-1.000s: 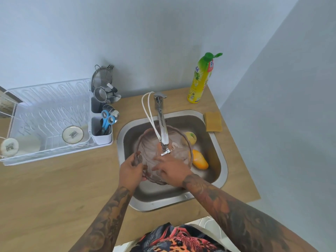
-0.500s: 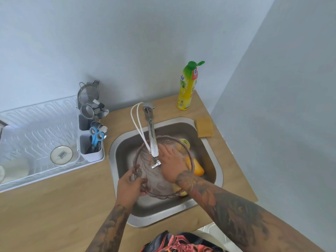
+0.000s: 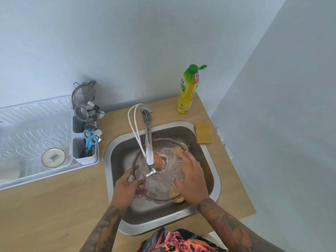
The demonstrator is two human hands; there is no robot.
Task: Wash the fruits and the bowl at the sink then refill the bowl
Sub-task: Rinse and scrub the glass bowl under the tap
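right hand (image 3: 190, 180) moved to bowl (image 3: 160, 170) right side | left hand (image 3: 127, 188) pinches rim, steadying it under faucet (image 3: 149, 142) | right fingers flat, rubbing glass | fruits (image 3: 174, 194) beneath bowl in sink (image 3: 214, 179)

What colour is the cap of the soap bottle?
Green, seen in the head view: cap of the soap bottle.

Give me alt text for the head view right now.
Over a steel sink, the left hand grips the rim of a clear glass bowl under the tap while the right hand rubs inside it; fruits show through the glass.
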